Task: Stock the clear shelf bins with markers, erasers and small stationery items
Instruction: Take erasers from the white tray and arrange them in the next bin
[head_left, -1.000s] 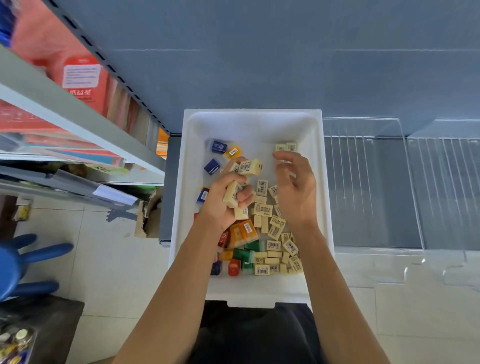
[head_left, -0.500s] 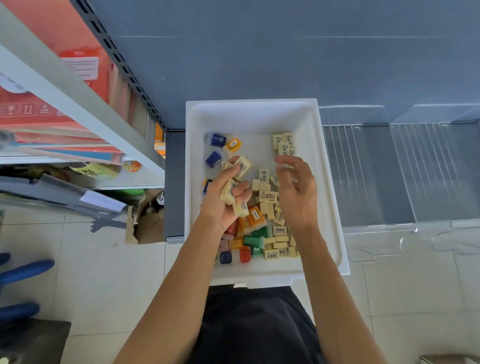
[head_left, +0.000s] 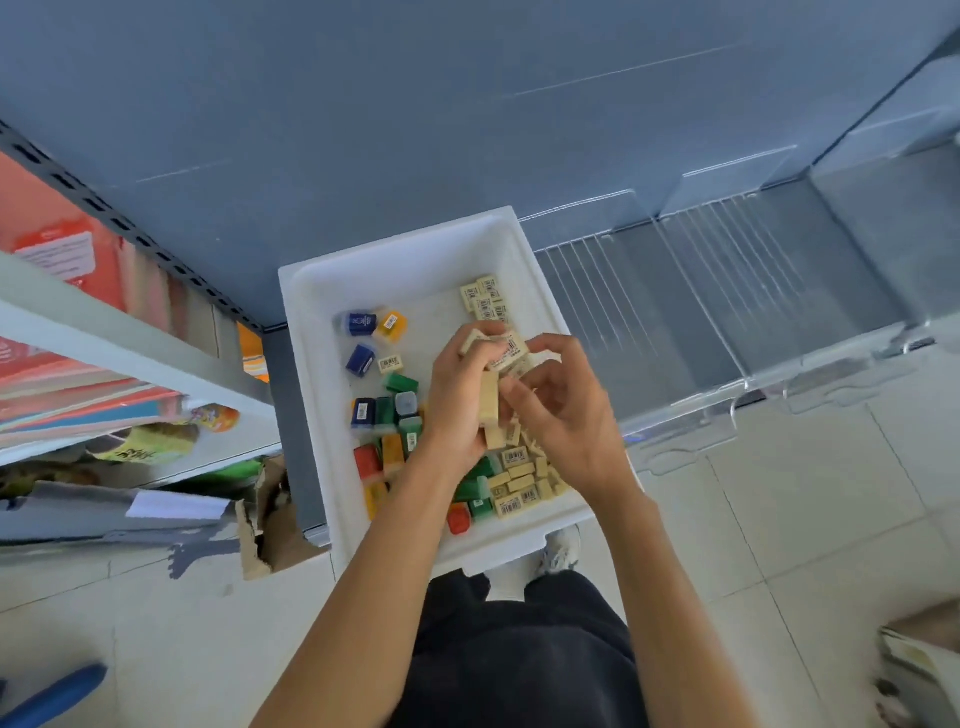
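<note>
The left hand (head_left: 457, 410) is clamping a small stack of cream erasers (head_left: 490, 402) in curled fingers and is holding it above the middle of the white tray (head_left: 400, 254). It is probably acting as a holder, so that a full handful can go across in one trip instead of piece by piece. The right hand (head_left: 571, 431) is closing in on the same stack, with thumb and curled fingertips (head_left: 511, 389) pinching the erasers at its near edge, seemingly squaring them up or adding another. More barcoded erasers are lying loose in a pile (head_left: 519, 483) at the tray's right side, with coloured pieces (head_left: 395, 415) keeping to the left. That sorting is likely why the picking is happening on the right. The clear bins (head_left: 691, 322) are waiting empty just right of the tray, close enough for a short reach. Half a second ago the right hand was still digging in the pile, apart from the left. It has since risen to meet the stack, which is looking fuller and more upright. The view has also swung, so the tray is now sitting skewed and the bins are showing further up the frame.
</note>
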